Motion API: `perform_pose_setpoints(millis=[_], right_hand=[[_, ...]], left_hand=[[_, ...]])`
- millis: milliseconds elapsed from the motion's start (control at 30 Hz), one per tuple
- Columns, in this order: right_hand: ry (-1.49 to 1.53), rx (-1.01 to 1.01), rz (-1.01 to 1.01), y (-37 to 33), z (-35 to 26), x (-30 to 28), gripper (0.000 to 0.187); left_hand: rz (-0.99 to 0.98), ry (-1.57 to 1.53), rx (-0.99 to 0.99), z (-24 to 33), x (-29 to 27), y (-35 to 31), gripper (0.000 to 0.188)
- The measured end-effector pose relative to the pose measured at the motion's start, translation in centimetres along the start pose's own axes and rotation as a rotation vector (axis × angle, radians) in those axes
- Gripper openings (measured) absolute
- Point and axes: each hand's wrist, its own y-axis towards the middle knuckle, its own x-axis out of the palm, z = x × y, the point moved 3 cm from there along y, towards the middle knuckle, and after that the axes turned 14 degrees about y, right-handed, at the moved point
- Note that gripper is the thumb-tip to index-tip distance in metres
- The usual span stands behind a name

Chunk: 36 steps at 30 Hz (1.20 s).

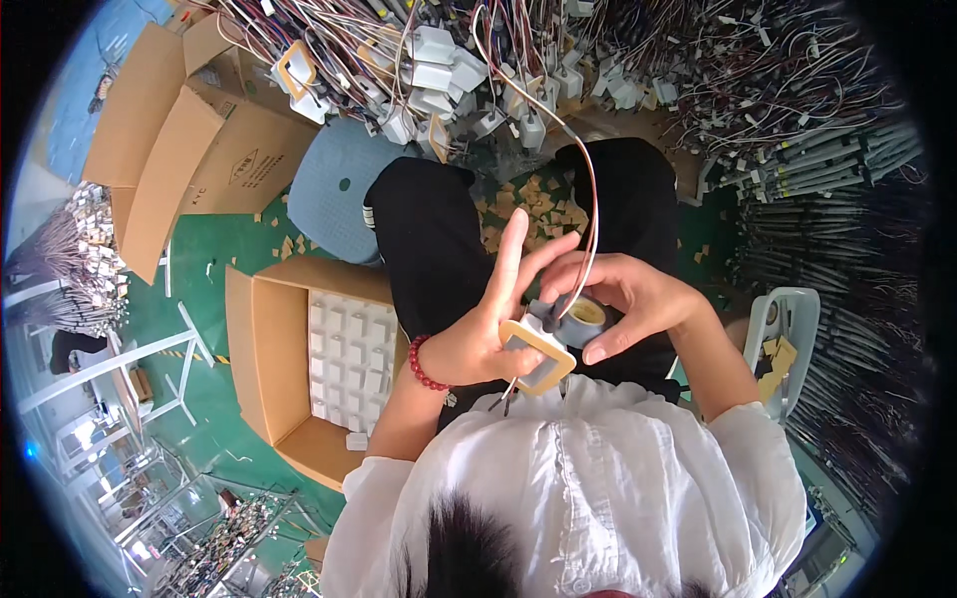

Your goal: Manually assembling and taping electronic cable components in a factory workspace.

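My left hand [477,337] holds a small white housing with a tan rounded frame [552,372] round a grey face. Its thumb lies across the frame, while the other fingers stretch upward. From the housing, a thin cable of red and white wires [595,189] arches up to the pile beyond my knees. Short dark leads hang below the frame. A roll of grey tape [588,315] sits in my right hand [646,297], between curled fingers and thumb. The roll is right beside the housing; whether tape is stuck to the cable cannot be made out.
At my left, an open carton [267,384] holds rows of white housings. A blue stool [334,184] and another open carton [229,149] stand beyond it. Wired housings [434,75] are heaped ahead; cable bundles [827,169] fill the right. A white bin [805,324] holds tan pieces.
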Motion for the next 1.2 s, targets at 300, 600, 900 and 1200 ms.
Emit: perform_pose_setpoints(millis=[300,600,900,1200], right_hand=[[-0.044,-0.007,-0.175,0.1,0.2,0.5,0.058],[-0.255,0.025,-0.318,0.1,-0.3,1.2,0.06],[-0.139,-0.04,0.089,-1.0,-0.4,1.6,0.078],[-0.627,-0.268,-0.065,-0.8,-2.4,2.7,0.061]], left_hand=[[-0.018,-0.064,0.026,0.1,-0.1,-0.3,0.12],[-0.046,-0.018,-0.136,0.6,-1.2,-0.8,0.123],[0.171,0.644,0.072,1.6,-1.1,-2.1,0.026],[0.35,0.332,0.012,1.7,-0.7,-3.8,0.019]])
